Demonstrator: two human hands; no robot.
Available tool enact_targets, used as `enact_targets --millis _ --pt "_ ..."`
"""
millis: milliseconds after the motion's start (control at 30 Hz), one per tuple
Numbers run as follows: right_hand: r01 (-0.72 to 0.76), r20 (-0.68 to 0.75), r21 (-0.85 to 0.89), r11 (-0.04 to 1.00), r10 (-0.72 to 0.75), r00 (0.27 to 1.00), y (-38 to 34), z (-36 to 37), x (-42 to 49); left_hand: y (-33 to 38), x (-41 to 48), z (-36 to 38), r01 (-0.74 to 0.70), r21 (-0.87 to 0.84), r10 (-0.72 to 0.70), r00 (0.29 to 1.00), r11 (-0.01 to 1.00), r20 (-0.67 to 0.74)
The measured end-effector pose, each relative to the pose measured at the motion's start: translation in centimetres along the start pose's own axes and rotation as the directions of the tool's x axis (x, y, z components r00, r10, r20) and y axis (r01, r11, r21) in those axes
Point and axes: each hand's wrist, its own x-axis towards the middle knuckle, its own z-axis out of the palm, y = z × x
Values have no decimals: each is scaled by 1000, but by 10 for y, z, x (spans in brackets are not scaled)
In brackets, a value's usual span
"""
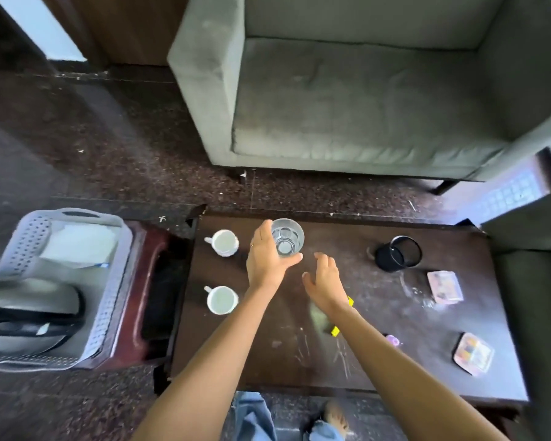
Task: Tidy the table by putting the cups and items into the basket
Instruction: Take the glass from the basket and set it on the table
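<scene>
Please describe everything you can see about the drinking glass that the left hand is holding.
The drinking glass is clear, looks empty, and has a faceted lower wall and thick round base. It stands upright with its mouth open toward the camera, near the far edge of the dark wooden table, right of a white cup. The left hand wraps its left side, thumb under the near wall. Whether it rests on the table is unclear.

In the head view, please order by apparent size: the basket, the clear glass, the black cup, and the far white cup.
1. basket, by far the largest.
2. clear glass, held in the left hand, and black cup: they look alike, so I do not rank them.
3. far white cup, the smallest.
</scene>
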Motion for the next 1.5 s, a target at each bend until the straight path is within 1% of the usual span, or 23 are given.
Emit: enact_targets --millis 167,333,433,700,933,1100,1233,1300,1400,1500 --pt "-79 -28 1 997 79 997 60 -9 4 14 -2 62 -41 46 36 994 998 106" --pt "-122 -35 15 992 123 992 101 -12 9 21 1 109 -40 100 22 983 994 180" --pt "-140 -46 56 988 143 989 118 -12 11 23 1 129 -18 114 -5 979 993 204" --pt "-157 -63 98 983 164 984 147 -7 21 21 5 167 1 187 -47 969 982 242" --pt "-156 -74 112 981 165 984 161 -3 25 16 7 182 37 186 -81 968 982 236" --pt "-167 -77 105 980 175 982 164 1 21 14 8 187 32 180 -76 966 983 248" --pt "-192 -72 105 976 200 977 160 4 14 21 9 186 38 203 -102 943 979 315" --pt "-191 -64 102 976 198 978 156 4 11 25 8 180 51 188 -114 931 981 346" --pt "-197 -62 72 978 202 977 141 3 5 28 8 159 89 103 -117 945 991 305" --pt "-179 -59 23 984 180 982 115 4 0 22 9 121 111 19 -112 972 994 205"
